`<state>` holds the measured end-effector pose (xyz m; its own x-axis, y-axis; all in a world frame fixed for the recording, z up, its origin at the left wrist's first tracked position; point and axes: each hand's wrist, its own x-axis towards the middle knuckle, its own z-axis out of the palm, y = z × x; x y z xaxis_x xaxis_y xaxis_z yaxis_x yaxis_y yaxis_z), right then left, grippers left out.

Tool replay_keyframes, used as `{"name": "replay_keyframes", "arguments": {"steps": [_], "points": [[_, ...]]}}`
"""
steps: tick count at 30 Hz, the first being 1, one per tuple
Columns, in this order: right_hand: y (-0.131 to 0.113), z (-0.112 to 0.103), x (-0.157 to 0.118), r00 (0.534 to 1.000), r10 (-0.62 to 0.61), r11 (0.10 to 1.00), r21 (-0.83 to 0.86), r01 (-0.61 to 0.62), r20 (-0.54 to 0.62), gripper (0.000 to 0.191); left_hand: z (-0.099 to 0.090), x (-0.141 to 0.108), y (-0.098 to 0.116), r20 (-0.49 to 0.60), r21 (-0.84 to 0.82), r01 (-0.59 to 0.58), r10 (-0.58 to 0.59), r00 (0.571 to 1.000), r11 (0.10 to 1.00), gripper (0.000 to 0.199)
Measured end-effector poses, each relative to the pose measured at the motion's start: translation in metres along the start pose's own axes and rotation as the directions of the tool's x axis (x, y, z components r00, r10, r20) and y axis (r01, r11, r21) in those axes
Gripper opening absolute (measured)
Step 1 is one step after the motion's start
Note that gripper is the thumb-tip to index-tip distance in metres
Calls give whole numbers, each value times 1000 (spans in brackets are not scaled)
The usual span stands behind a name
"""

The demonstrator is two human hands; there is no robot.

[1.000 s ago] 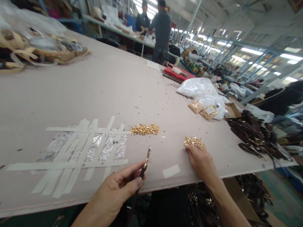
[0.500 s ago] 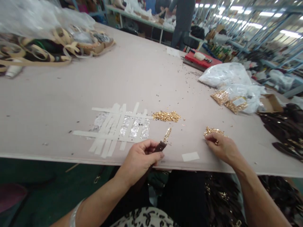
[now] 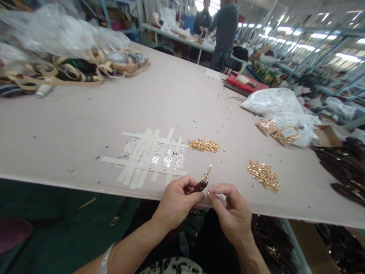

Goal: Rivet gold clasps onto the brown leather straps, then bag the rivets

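Hands: two, left hand (image 3: 177,203) and right hand (image 3: 233,212), close together at the near edge of one table (image 3: 171,102).
Left grip: narrow, thumb and fingers clasping one dark brown strap (image 3: 201,185).
Strap end: one gold clasp (image 3: 209,172), tilted up and away from the left hand.
Right grip: narrow, thumb and forefinger pinching one small shiny piece (image 3: 209,193), its exact kind too small to tell.
Gap: the piece is just beside the strap; I cannot tell whether they touch.
Loose gold pieces: two heaps, the farther heap (image 3: 203,145) beyond the clasp and the right-hand heap (image 3: 265,176) beyond the right hand; pieces too many to count.
Taped plastic: one patch (image 3: 156,154), left of the farther heap, with two long strips and several crosswise ones, too overlapped for a sure count.
Filled packets: two gold-filled packets (image 3: 285,136), side by side against cloudy plastic bags (image 3: 272,102).
Red tray: one (image 3: 259,86), at the far side, with one whitish object (image 3: 242,79) on it.
Cardboard box: one (image 3: 327,135), right of the bags.
Dark straps: one pile (image 3: 345,161), at the right edge, strands uncountable.
Tan straps: one heap (image 3: 80,81), far left, partly under plastic sheeting (image 3: 57,32).
People: two co-workers (image 3: 227,26), at another table (image 3: 188,41).
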<state>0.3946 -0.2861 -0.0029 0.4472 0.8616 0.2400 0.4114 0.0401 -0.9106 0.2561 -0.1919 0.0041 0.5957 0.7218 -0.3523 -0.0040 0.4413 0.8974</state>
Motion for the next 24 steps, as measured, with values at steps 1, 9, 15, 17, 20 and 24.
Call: {"name": "replay_keyframes", "arguments": {"steps": [1, 9, 15, 17, 20, 24], "points": [[-3, 8, -3, 1000, -10, 1000, 2, 10, 5, 8, 0, -1, 0, 2, -11, -7, 7, 1000, 1000, 20], [-9, 19, -9, 992, -107, 993, -54, 103, -64, 13, -1, -12, 5, -16, 161, -156, 161, 987, 975, 7], [-9, 24, -17, 986, -39, 999, 3, 40, -160, 12, 2, -16, 6, 1, 350, -266, 284, 959, 898, 5], [-10, 25, -18, 980, 10, 997, 77, 5, -199, 12, 3, -17, 3, 9, 421, -297, 323, 946, 857, 6], [-15, 26, -19, 964, 99, 973, 225, -43, -245, 15, 5, -21, -1, 45, 479, -376, 406, 913, 793, 10], [-22, 18, -26, 954, 225, 923, 356, -144, -196, 19, 16, -28, -1, 130, 531, -477, 489, 863, 701, 17]]}}
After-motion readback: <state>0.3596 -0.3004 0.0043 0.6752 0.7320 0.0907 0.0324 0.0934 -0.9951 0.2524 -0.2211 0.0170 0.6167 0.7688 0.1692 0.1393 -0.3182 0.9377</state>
